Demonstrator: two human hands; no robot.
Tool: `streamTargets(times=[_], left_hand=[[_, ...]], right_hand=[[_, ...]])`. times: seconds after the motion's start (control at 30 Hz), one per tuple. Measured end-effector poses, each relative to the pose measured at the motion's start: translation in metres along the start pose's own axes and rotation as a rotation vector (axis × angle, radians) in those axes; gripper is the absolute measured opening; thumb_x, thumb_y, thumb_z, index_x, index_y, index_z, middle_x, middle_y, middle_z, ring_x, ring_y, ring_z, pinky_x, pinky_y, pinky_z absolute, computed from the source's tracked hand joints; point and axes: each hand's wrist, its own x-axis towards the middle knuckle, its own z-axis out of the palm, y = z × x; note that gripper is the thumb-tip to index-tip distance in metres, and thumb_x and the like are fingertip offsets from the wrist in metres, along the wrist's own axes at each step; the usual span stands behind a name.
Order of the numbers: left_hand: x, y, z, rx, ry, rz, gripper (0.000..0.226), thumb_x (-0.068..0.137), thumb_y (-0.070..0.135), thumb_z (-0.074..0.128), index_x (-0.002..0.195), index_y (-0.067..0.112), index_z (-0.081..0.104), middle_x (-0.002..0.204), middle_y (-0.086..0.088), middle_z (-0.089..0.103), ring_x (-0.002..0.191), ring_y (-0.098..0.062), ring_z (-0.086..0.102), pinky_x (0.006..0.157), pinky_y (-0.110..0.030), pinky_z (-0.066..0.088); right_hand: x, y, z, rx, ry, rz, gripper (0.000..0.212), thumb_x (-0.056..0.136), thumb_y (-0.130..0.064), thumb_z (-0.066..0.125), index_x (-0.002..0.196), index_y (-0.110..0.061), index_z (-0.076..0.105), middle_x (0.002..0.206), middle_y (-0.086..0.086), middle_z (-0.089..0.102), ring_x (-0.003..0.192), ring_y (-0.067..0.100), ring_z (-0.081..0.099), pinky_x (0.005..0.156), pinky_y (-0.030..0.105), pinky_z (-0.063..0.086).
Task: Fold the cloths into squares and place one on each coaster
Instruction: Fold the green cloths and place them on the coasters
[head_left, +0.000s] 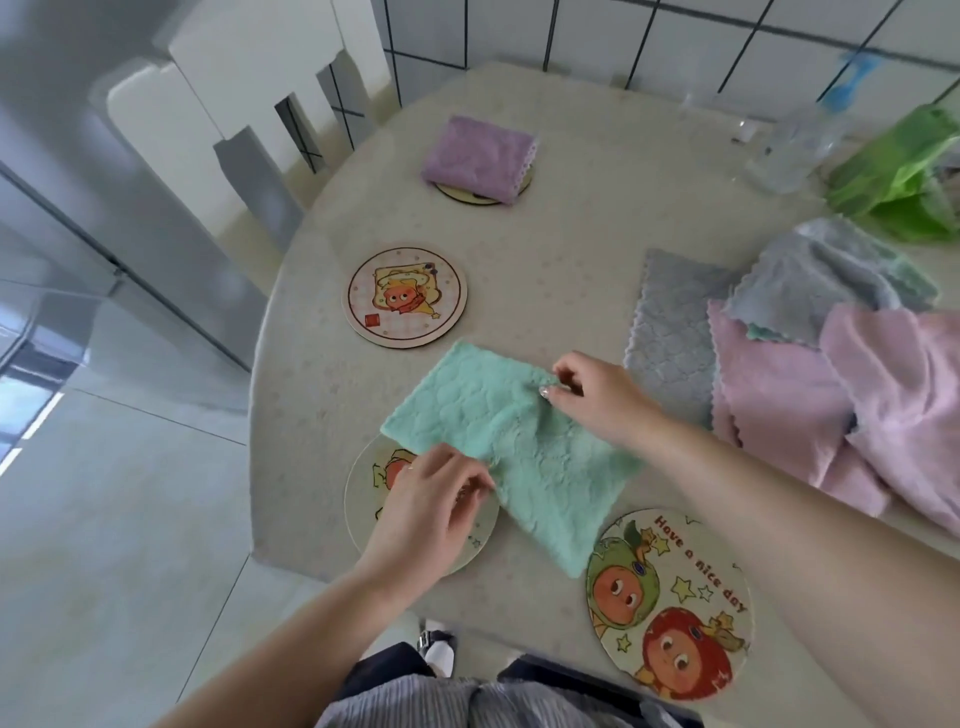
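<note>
Both hands' grips on mint cloth (498, 441)

Left hand (434, 499) sits at seven o'clock, fingers curled in a pinch; right hand (597, 397) at two o'clock, fingertips pinched together, forearm reaching in from four o'clock.

Setting: domestic kitchen or dining corner. Evidence: far wall (675, 36) covered in white square tiles with dark grout; round pale speckled table (571, 218) set against it; white chair (234, 93) at far left; glossy pale floor tiles (104, 493) on the left. Household items on the table: cartoon-printed coasters (407, 296), soft cleaning cloths (779, 384), clear glass (789, 150), green plastic bag (898, 171) at far right.
</note>
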Motion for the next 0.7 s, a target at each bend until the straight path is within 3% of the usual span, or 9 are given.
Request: streamTargets(times=[0.07,0.13,0.23,0.3,0.37,0.43,0.5,0.57,0.7], left_hand=[[-0.002,0.005,-0.006,-0.254,0.015,-0.202,0.014,0.090,0.014,0.054,0.086,0.026,0.057,0.087,0.014,0.055,0.075,0.002,0.051,0.069,-0.009,0.039],[-0.001,0.014,-0.010,-0.678,0.063,-0.494,0.012,0.093,0.009,0.050,0.089,0.018,0.057,0.083,-0.002,0.058,0.070,-0.008,0.052,0.066,-0.019,0.043],[-0.001,0.026,-0.014,-1.255,0.100,-0.806,0.012,0.095,0.010,0.044,0.095,0.010,0.056,0.083,-0.008,0.063,0.071,-0.016,0.058,0.072,-0.034,0.050],[-0.001,0.027,-0.015,-1.384,0.082,-0.846,0.015,0.095,0.015,0.046,0.103,0.017,0.058,0.093,-0.008,0.068,0.080,-0.021,0.064,0.076,-0.038,0.052],[0.002,0.024,-0.017,-1.301,0.038,-0.811,0.029,0.092,0.013,0.052,0.116,0.028,0.057,0.107,-0.007,0.067,0.090,-0.024,0.068,0.076,-0.040,0.055],[0.006,0.017,-0.022,-1.010,-0.008,-0.676,0.045,0.090,0.005,0.054,0.125,0.033,0.051,0.112,-0.001,0.063,0.090,-0.019,0.069,0.075,-0.037,0.058],[0.011,0.008,-0.026,-0.667,-0.065,-0.487,0.052,0.090,0.003,0.053,0.129,0.036,0.045,0.124,0.006,0.055,0.097,-0.014,0.065,0.080,-0.037,0.057],[0.013,-0.002,-0.027,-0.499,-0.119,-0.407,0.055,0.089,0.003,0.053,0.133,0.035,0.043,0.136,0.009,0.043,0.107,-0.014,0.058,0.085,-0.039,0.055],[0.008,-0.021,-0.020,-0.389,-0.206,-0.493,0.057,0.086,0.007,0.056,0.114,0.056,0.047,0.123,-0.006,0.057,0.097,-0.027,0.063,0.083,-0.045,0.054]], right_hand=[[-0.014,0.001,-0.003,0.126,0.038,0.039,0.018,0.090,-0.035,0.054,0.101,-0.021,0.050,0.087,-0.004,0.059,0.070,0.010,0.054,0.061,0.024,0.042],[-0.030,0.003,0.000,0.271,0.044,0.116,0.021,0.090,-0.033,0.055,0.108,-0.028,0.047,0.100,-0.004,0.059,0.080,0.006,0.056,0.064,0.022,0.040],[-0.053,0.004,0.014,0.433,0.017,0.156,0.039,0.091,-0.026,0.055,0.121,-0.047,0.042,0.129,-0.002,0.051,0.111,0.020,0.056,0.092,0.039,0.047],[-0.066,0.001,0.024,0.446,-0.018,0.155,0.046,0.093,-0.016,0.049,0.131,-0.042,0.043,0.135,-0.009,0.045,0.121,0.037,0.047,0.102,0.051,0.039],[-0.072,0.000,0.032,0.432,-0.014,0.142,0.045,0.094,-0.010,0.045,0.134,-0.032,0.045,0.139,-0.005,0.045,0.117,0.041,0.048,0.096,0.048,0.041],[-0.078,-0.004,0.037,0.420,0.045,0.056,0.046,0.094,-0.008,0.045,0.135,-0.028,0.043,0.140,-0.011,0.041,0.111,0.021,0.056,0.098,0.037,0.043],[-0.080,-0.006,0.042,0.408,0.100,-0.010,0.049,0.094,-0.008,0.045,0.139,-0.026,0.038,0.139,-0.021,0.032,0.124,-0.006,0.035,0.106,0.012,0.028],[-0.081,-0.002,0.050,0.418,0.095,0.005,0.050,0.095,-0.012,0.045,0.141,-0.027,0.033,0.142,-0.022,0.029,0.129,-0.011,0.021,0.099,0.001,0.016],[-0.079,0.004,0.073,0.414,0.060,0.147,0.051,0.096,-0.018,0.046,0.142,-0.032,0.030,0.147,-0.008,0.035,0.136,0.010,0.030,0.105,0.021,0.027]])
